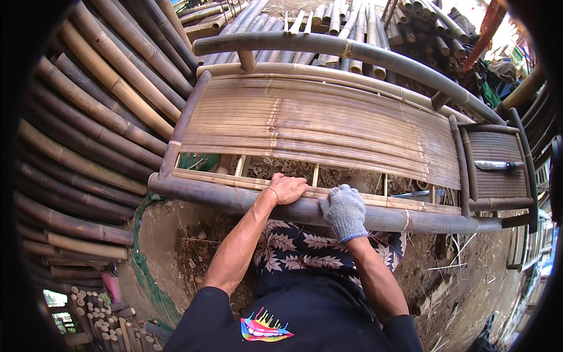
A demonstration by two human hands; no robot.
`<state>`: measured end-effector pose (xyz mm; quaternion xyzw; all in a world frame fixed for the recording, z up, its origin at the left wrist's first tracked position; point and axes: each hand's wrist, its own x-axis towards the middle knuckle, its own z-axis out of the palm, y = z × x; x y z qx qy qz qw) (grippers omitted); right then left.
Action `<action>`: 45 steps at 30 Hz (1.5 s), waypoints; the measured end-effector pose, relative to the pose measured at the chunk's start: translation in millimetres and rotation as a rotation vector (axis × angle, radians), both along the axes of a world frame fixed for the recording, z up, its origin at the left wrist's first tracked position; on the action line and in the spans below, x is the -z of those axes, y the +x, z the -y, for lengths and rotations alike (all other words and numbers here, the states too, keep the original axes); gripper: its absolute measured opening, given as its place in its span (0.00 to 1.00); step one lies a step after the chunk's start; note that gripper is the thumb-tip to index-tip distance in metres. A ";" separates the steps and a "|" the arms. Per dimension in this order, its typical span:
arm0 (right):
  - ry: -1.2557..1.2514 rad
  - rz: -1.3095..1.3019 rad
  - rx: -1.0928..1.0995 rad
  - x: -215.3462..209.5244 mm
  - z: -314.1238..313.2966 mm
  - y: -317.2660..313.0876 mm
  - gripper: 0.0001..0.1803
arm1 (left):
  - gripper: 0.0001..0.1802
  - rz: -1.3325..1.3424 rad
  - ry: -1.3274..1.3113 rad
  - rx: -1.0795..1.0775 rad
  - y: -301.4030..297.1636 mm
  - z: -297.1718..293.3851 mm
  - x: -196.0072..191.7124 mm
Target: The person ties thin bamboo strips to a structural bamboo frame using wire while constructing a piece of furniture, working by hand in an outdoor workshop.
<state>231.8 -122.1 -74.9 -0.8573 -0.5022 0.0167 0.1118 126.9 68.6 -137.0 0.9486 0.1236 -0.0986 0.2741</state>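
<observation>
left: bamboo poles [111, 82] | left floor: green netting [139, 258] | lower left: pink item [110, 286], possibly plastic

You have soft, fairly even daylight on the bamboo bench [334, 123], shade beneath it, washed-out glare beyond its far right corner, and fisheye distortion bowing the poles [120, 85] left of it toward a blackened rim.

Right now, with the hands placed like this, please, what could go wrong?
The left hand is bare at the bamboo strips, so a sharp edge might cut it; the right hand is gloved. The knife lies unheld on the side panel, so a hard jolt could perhaps send it sliding off.
</observation>
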 end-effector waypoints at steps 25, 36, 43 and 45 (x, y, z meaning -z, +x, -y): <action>0.114 -0.469 -0.624 -31.9 -23.9 -17.2 0.10 | 0.21 -0.159 -0.162 -0.229 15.3 12.2 -18.9; 0.093 -0.866 0.315 -53.9 104.7 45.7 0.19 | 0.15 0.808 -0.104 -0.622 -36.5 30.9 -21.9; -0.016 0.374 0.756 -13.2 297.8 157.4 0.19 | 0.25 1.043 -0.923 -1.548 -155.4 86.1 5.0; 0.276 0.440 0.572 -15.9 263.6 129.1 0.26 | 0.29 1.091 -1.052 -1.457 -141.7 95.6 31.4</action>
